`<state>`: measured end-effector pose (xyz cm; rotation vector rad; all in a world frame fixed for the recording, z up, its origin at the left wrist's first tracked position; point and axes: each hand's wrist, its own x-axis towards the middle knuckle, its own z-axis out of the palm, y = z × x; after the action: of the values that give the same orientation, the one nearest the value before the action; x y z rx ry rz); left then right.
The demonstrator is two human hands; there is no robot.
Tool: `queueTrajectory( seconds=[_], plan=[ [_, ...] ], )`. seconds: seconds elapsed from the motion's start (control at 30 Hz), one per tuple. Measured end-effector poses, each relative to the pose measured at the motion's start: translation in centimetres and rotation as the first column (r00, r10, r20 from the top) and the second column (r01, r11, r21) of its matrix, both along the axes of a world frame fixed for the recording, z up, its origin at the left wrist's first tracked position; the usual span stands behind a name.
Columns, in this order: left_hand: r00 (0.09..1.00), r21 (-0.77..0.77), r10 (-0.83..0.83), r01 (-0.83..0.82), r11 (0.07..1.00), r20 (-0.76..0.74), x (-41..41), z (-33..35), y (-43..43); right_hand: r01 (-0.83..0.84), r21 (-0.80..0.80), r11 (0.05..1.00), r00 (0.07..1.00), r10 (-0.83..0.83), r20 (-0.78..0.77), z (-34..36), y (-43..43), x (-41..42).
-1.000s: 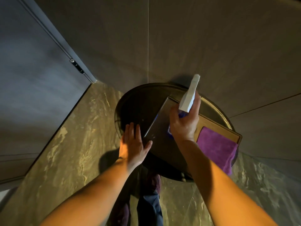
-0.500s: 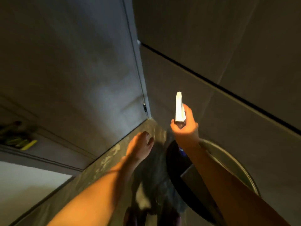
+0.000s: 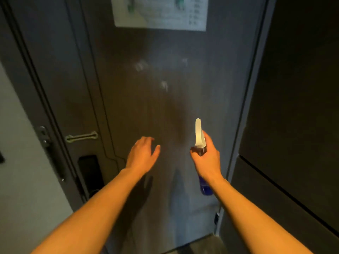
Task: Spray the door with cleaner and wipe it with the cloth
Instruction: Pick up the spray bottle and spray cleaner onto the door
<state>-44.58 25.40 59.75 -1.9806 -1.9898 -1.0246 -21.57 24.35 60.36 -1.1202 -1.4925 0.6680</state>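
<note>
I am aiming the spray bottle (image 3: 199,142), gripped in my right hand (image 3: 206,158), at the door (image 3: 165,107), my left hand (image 3: 142,154) hanging empty and spread before it, risking mist soaking the paper notice (image 3: 159,13) above.

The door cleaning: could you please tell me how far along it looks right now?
Done: the right hand has the spray bottle up, nozzle aimed at the door. In hand: spraying seems to be starting; a few pale marks on the panel may be droplets, though blur makes that uncertain. Left: the rest of the spraying and all the wiping. The left hand is open and empty, and no cloth is in view.
</note>
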Motion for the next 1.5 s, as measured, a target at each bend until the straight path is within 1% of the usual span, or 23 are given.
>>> queueTrajectory(
  seconds=[0.13,0.23,0.37,0.43,0.53,0.6,0.77,0.87,0.97,1.03,1.1,1.27,1.4,1.5],
  plan=[
    [0.992,0.153,0.051,-0.033,0.988,-0.116,-6.7,6.3,3.8,-0.035,0.075,0.997,0.999,0.033,0.023,5.2,3.4,-7.1],
    [0.975,0.253,0.093,-0.039,0.967,-0.204,-10.3,10.5,6.4,-0.052,0.097,0.994,0.998,0.049,0.041,8.1,5.8,-11.4],
    [0.953,0.371,0.147,-0.04,0.928,-0.265,-13.6,14.6,9.3,-0.094,0.111,0.989,0.995,0.09,0.036,11.0,8.4,-15.6],
    [0.949,0.384,0.151,-0.034,0.923,-0.277,-14.6,15.6,10.4,-0.116,0.117,0.986,0.993,0.112,0.046,12.1,9.3,-17.2],
    [0.951,0.351,0.141,-0.036,0.936,-0.276,-15.3,15.5,11.7,-0.129,0.118,0.985,0.991,0.122,0.064,13.2,10.5,-18.9],
    [0.937,0.341,0.156,-0.043,0.939,-0.313,-15.6,14.8,12.6,-0.127,0.125,0.984,0.99,0.118,0.074,13.5,11.2,-19.7],
    [0.89,0.38,0.239,-0.082,0.921,-0.388,-15.9,13.6,14.3,-0.094,0.119,0.988,0.993,0.084,0.085,13.1,12.7,-19.5],
    [0.869,0.412,0.27,-0.086,0.907,-0.415,-16.0,13.3,14.8,-0.069,0.096,0.993,0.997,0.07,-0.01,13.2,13.1,-17.7],
    [0.861,0.454,0.287,-0.074,0.888,-0.42,-16.0,13.0,15.2,0.038,0.056,0.998,0.99,-0.03,-0.135,13.9,14.4,-14.9],
    [0.857,0.466,0.301,-0.081,0.881,-0.418,-16.0,12.9,15.3,0.091,0.031,0.995,0.984,-0.085,-0.159,14.5,15.4,-13.1],
    [0.848,0.47,0.317,-0.093,0.878,-0.425,-16.0,12.9,15.4,0.106,0.007,0.994,0.983,-0.104,-0.152,15.0,15.8,-11.8],
    [0.839,0.487,0.332,-0.093,0.868,-0.431,-16.1,13.0,15.4,0.072,-0.01,0.997,0.989,-0.073,-0.129,15.2,16.3,-10.7],
    [0.833,0.498,0.334,-0.083,0.863,-0.441,-16.1,13.0,15.2,0.064,0.014,0.998,0.994,-0.062,-0.087,13.6,16.1,-11.8],
    [0.828,0.492,0.337,-0.086,0.866,-0.449,-16.1,13.0,15.1,0.023,0.014,1.0,0.998,-0.022,-0.059,11.7,15.3,-13.1]
  ],
)
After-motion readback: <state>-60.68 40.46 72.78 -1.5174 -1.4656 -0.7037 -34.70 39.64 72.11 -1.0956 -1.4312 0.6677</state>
